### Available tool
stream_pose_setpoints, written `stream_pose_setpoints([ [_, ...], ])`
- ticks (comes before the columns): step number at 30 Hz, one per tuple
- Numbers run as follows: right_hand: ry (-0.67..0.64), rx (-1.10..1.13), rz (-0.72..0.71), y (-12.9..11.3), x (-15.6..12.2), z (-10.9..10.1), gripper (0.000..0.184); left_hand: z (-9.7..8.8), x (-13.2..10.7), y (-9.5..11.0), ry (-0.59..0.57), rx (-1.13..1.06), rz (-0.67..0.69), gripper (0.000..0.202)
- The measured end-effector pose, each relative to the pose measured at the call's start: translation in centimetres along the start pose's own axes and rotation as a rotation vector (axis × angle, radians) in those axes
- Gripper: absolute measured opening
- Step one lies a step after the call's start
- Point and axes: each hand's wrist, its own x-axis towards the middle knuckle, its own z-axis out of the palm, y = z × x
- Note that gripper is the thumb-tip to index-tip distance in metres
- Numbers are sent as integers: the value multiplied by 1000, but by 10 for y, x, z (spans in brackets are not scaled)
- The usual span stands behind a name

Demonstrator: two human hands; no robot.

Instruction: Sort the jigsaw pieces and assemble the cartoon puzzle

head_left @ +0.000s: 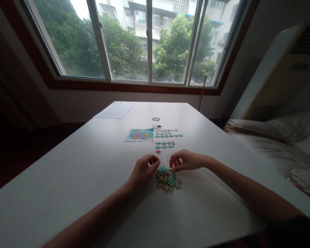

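A heap of small jigsaw puzzle pieces [167, 181], some coloured and some with bare backs up, lies on the white table [93, 186]. At its upper left edge is my left hand [145, 167], fingers curled and thumb brought against the index finger; whatever it pinches is hidden. My right hand [184, 161] reaches in from the right, its bent fingers and thumb closed over a puzzle piece at the heap's upper right edge. Beyond the hands, sorted puzzle pieces [164, 147] lie in short rows, with a single pink piece [158, 151] nearest me.
Left of the rows lies a colourful cartoon picture sheet [141, 134]. Two round discs [156, 126] sit farther back. White paper [113, 111] rests at the far left corner. A sofa [263, 137] stands right of the table; a window is beyond.
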Motion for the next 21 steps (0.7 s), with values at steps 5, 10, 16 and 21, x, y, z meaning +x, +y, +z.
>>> stream_pose_setpoints([
  [5, 55, 27, 20, -5, -10, 15, 27, 0, 0, 1, 4, 9, 16, 16],
  [10, 87, 186, 36, 4, -11, 14, 27, 0, -1, 2, 2, 16, 53, 14],
  [16, 367, 326, 106, 4, -5, 21, 30, -1, -6, 8, -55, -13, 151, 13],
  [21, 472, 450, 132, -5, -1, 35, 31, 0, -8, 14, -63, -43, 193, 12],
])
